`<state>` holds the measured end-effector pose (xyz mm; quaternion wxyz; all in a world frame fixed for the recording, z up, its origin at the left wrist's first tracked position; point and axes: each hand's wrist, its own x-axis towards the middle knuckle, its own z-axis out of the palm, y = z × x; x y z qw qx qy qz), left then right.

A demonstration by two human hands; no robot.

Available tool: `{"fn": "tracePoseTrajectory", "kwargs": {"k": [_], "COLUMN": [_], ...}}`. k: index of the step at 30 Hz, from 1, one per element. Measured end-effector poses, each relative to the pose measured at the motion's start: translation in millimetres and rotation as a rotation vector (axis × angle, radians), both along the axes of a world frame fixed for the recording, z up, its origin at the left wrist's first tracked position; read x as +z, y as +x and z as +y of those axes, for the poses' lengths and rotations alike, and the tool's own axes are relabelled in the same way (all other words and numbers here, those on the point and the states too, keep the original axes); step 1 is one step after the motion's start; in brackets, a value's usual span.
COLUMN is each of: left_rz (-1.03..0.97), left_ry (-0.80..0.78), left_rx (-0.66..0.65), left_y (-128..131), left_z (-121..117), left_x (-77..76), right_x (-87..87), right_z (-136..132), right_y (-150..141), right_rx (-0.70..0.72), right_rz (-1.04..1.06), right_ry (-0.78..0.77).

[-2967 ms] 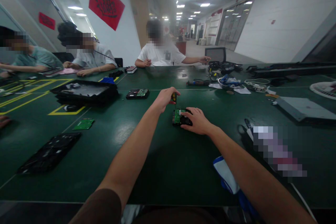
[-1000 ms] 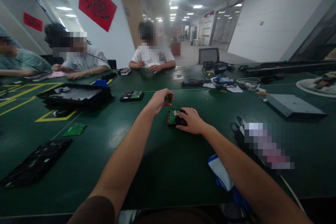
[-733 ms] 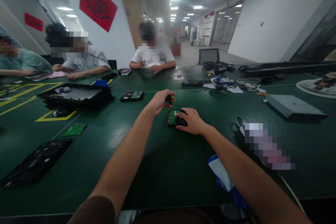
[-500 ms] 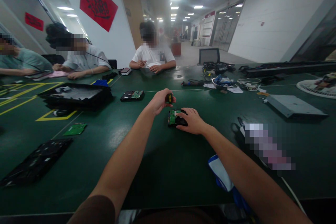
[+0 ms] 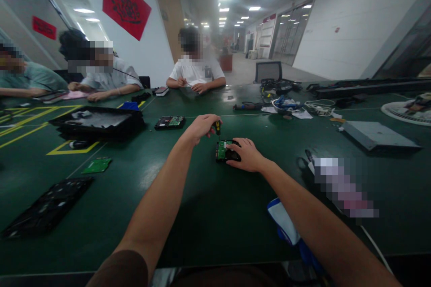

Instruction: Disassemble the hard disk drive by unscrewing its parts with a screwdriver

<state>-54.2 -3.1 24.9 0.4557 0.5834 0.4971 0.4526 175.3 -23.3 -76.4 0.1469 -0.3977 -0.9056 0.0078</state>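
Pinched at its upper end by the fingers of my left hand (image 5: 203, 127) is a screwdriver (image 5: 217, 128) with a black and yellow handle. It stands nearly upright, its thin shaft reaching down to the green circuit board of a hard drive (image 5: 221, 153). The tip is too small to make out exactly. My right hand (image 5: 248, 156) lies over the right part of the drive, thumb and fingers holding it against the table, and hides that side. Another hard drive (image 5: 169, 122) with a green board lies farther off to the left.
Black trays (image 5: 97, 121) are stacked at left, near a loose green circuit board (image 5: 97, 165) and a black panel-like part (image 5: 50, 204). A grey metal box (image 5: 379, 136) and tangled cables (image 5: 288, 104) lie right. A blue-white glove (image 5: 283, 219) lies under my right forearm. Several people sit across the table.
My left hand has shifted slightly left and its grip on the screwdriver has changed, so more of the handle shows. The right hand and the drive stay where they were.
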Motion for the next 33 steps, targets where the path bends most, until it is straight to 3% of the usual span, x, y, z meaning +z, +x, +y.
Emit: {"fn": "tracePoseTrajectory", "kwargs": {"k": [9, 18, 27, 33], "left_rz": [-0.300, -0.208, -0.083, -0.179], "left_ry": [-0.316, -0.288, -0.181, -0.276], "left_rx": [-0.227, -0.120, -0.122, -0.179], "left_y": [5.1, 0.0, -0.2, 4.0], "left_z": [-0.5, -2.4, -1.8, -3.8], "left_x": [-3.9, -1.0, -0.6, -0.3], "right_x": [2.8, 1.7, -1.7, -0.5], "right_z": [-2.1, -1.5, 1.0, 0.6], "right_y": [-1.0, -0.1, -0.2, -0.6], "right_rx": [0.004, 0.006, 0.009, 0.011], "right_rz": [0.006, 0.008, 0.017, 0.015], "right_ry": [0.006, 0.002, 0.017, 0.009]}}
